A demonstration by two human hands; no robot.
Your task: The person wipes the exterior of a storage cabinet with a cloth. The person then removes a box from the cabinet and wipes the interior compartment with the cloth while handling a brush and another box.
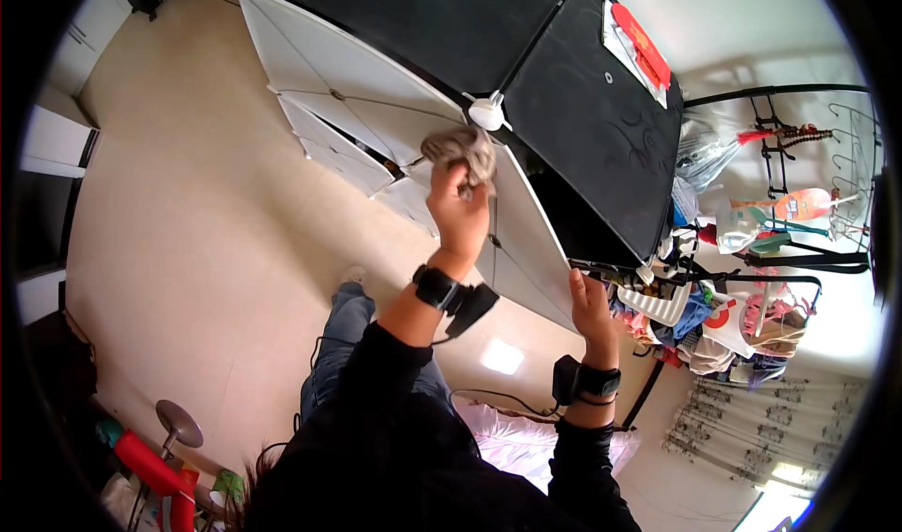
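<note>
My left hand (458, 211) is closed around a crumpled grey-brown cloth (458, 151). The cloth is at the upper edge of a white panel door (521, 222), just below a white corner connector (487, 111) of the black-topped cabinet (592, 109). At the door's right end, my right hand (592, 311) grips the edge, its thumb pointing up and the other fingers partly hidden. This door stands swung out, with a dark gap (564, 208) between it and the cabinet. Both wrists wear black straps with small devices.
A red paper packet (641, 42) lies on the cabinet top. To the right stands a black rack (775, 147) hung with bags, and clothes (723, 321) hang below. A bed (512, 438) is behind me. Pale floor (178, 203) stretches left; a red object (155, 466) is at lower left.
</note>
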